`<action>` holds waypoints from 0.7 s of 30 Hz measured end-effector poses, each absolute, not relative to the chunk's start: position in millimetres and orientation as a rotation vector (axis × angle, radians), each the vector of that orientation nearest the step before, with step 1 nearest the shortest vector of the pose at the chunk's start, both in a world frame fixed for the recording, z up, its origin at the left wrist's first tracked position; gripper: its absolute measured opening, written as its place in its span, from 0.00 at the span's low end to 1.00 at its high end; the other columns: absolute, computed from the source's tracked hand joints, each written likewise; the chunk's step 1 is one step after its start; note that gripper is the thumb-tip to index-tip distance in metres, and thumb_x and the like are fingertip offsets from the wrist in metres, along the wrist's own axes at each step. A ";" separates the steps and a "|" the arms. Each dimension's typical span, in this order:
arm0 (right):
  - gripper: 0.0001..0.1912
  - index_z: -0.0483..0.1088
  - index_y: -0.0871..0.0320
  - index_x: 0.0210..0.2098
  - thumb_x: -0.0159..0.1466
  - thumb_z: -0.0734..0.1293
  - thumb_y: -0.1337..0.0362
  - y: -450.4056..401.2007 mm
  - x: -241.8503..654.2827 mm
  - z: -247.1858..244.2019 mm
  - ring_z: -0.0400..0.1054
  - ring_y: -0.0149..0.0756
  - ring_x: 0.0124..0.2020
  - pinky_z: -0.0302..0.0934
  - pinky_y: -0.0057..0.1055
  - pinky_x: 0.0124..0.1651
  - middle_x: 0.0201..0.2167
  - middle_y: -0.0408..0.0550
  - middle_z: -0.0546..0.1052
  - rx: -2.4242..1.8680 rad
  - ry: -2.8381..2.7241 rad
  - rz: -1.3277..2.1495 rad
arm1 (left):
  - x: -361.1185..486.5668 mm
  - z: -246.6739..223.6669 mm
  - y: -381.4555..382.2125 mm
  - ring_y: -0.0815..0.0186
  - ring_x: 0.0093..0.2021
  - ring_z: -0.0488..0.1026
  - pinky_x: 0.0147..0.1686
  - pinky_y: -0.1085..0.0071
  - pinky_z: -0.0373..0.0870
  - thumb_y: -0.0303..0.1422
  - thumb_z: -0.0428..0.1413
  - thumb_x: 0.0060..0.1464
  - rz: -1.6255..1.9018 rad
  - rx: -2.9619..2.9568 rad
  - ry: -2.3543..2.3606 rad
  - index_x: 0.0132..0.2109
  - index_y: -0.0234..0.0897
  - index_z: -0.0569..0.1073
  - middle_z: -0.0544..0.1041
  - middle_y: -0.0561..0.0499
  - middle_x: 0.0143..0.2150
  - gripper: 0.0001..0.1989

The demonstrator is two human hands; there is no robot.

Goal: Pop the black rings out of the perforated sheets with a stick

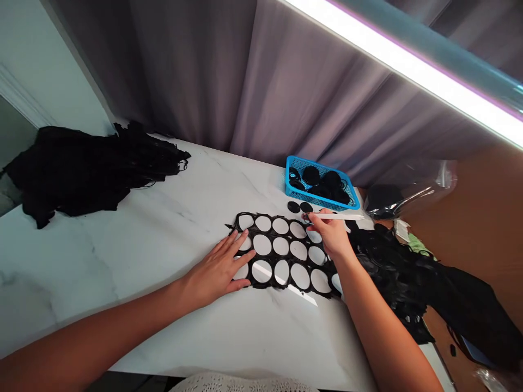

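Right away the eye lands on a black rubbery sheet (272, 246) punched with rows of round holes, lying flat on a white marble-patterned tabletop (122, 283). The white surface shows through each hole. Just below the sheet, at the table's near edge, lies a bit of white crocheted fabric (241, 384). The left hand (216, 269) rests palm down on the sheet's left end, its fingers spread wide and touching the black mesh. The right hand (330, 234) sits over the sheet's far edge, closed around a white pen-shaped tool (335, 216), whose tip points left toward a hole at that edge.

Just beyond the sheet, two loose black discs (293, 207) lie on the table. Farther past them sits a blue plastic basket (314, 169) holding more black discs (311, 175). To the right of the sheet spreads a heap of black scrap (392, 272), trailing off the table, and a clear plastic bag (408, 188) lies beyond it. Well to the sheet's left lies a second black heap (90, 169). Farthest away hangs a grey curtain (245, 71), under a bright strip light (408, 60).
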State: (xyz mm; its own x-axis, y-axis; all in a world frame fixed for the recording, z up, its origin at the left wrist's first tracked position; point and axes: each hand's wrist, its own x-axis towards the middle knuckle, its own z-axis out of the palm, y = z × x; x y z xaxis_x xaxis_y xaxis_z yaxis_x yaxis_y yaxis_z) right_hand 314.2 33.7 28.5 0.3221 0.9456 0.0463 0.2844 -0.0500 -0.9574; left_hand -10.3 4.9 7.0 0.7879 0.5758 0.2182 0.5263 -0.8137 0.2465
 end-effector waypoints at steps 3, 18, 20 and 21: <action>0.21 0.57 0.54 0.25 0.55 0.74 0.54 16.1 291.4 37.1 0.75 0.41 0.41 0.66 0.27 0.29 0.35 0.48 0.76 -1.352 -0.987 1.232 | -10.8 19.8 2.5 0.48 0.70 0.54 0.63 0.51 0.61 0.44 0.54 0.64 0.458 2.808 0.801 0.62 0.39 0.67 0.60 0.41 0.69 0.24; 0.13 0.57 0.55 0.26 0.66 0.62 0.61 -66.2 217.5 30.5 0.62 0.34 0.32 0.57 0.31 0.35 0.29 0.43 0.69 -1.449 -1.765 1.131 | -22.1 4.9 -33.5 0.50 0.68 0.58 0.64 0.53 0.59 0.39 0.54 0.65 0.350 2.888 0.634 0.64 0.38 0.65 0.60 0.40 0.69 0.24; 0.13 0.56 0.54 0.26 0.66 0.62 0.62 -67.7 215.2 29.7 0.61 0.34 0.31 0.56 0.31 0.34 0.28 0.43 0.68 -1.453 -1.772 1.095 | -20.7 5.5 -33.5 0.49 0.68 0.58 0.63 0.52 0.60 0.40 0.55 0.64 0.321 2.912 0.632 0.64 0.37 0.65 0.61 0.39 0.68 0.24; 0.13 0.56 0.54 0.26 0.66 0.62 0.62 -67.8 214.6 29.1 0.61 0.34 0.31 0.55 0.31 0.34 0.28 0.43 0.68 -1.455 -1.778 1.073 | -20.2 5.5 -33.7 0.49 0.68 0.58 0.63 0.52 0.60 0.40 0.55 0.63 0.315 2.921 0.633 0.64 0.37 0.65 0.61 0.38 0.68 0.25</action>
